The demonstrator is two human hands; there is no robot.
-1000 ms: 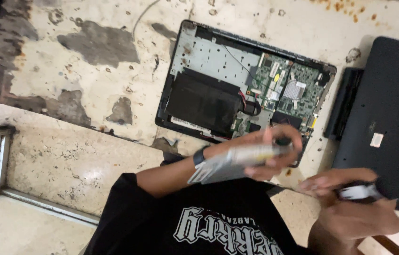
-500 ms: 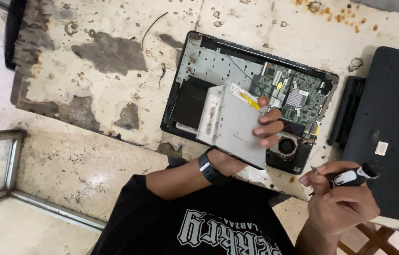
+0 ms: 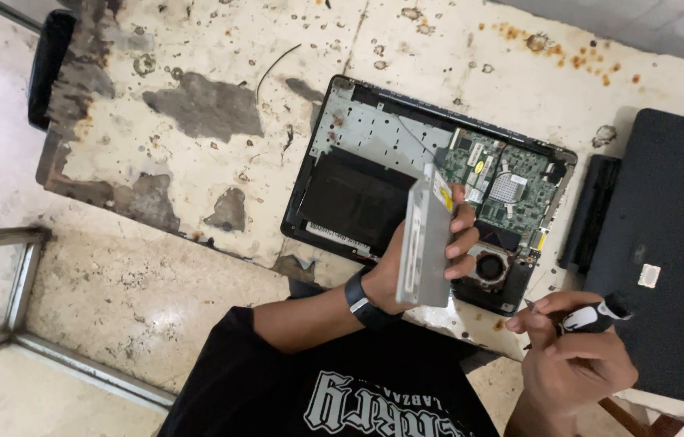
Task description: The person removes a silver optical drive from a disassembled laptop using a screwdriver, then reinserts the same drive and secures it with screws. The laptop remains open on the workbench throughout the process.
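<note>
My left hand (image 3: 431,259) grips a flat silver optical drive (image 3: 424,239), tilted on edge above the opened laptop base (image 3: 358,190). The laptop lies on the worn table with its cover off, showing a green circuit board (image 3: 504,178), a round fan (image 3: 489,265) and an empty black bay. My right hand (image 3: 573,356) is lower right, near the table's front edge, closed around a small screwdriver with a black and white handle (image 3: 597,316). A dark wristband sits on my left wrist.
A closed black laptop (image 3: 670,251) lies at the right, with a long black battery (image 3: 591,212) beside it. The table top (image 3: 196,146) is stained and peeling. A black object (image 3: 49,65) hangs off its far left corner. A metal frame (image 3: 18,275) stands on the floor at left.
My left hand has turned the silver drive from nearly flat to standing on edge and shifted it slightly right over the laptop. My right hand keeps the screwdriver in about the same place.
</note>
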